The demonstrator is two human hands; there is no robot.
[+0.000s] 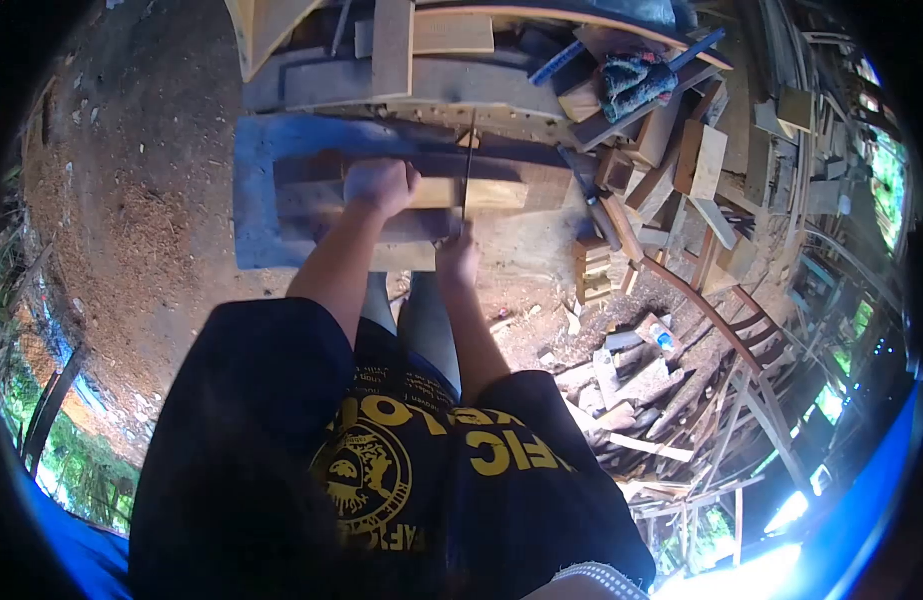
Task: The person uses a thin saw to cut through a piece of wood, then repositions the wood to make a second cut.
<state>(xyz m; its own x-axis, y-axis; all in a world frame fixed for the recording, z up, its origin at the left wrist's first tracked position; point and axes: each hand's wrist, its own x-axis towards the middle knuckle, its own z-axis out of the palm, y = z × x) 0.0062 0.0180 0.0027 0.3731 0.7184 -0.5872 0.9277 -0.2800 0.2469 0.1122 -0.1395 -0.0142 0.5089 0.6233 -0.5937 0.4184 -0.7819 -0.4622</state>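
Note:
My left hand (382, 187) is closed on a light wooden piece (497, 193), which lies across the work surface. Its fingers are curled and partly hidden from above. My right hand (457, 258), nearer my body, is wrapped round the handle end of a saw. The thin saw blade (469, 165) points away from me and crosses the wooden piece to the right of my left hand. Beneath them is a low workbench (257, 190) with a bluish left end. Darker boards lie along both sides of the wooden piece.
Planks (392, 50) and a long grey beam (322, 85) lie beyond the bench. Wood blocks (700, 160) and a patterned cloth (637, 85) are piled at right. A curved wooden frame (707, 305) and a heap of offcuts (637, 390) sit nearer me. Sawdust (162, 215) covers the ground at left.

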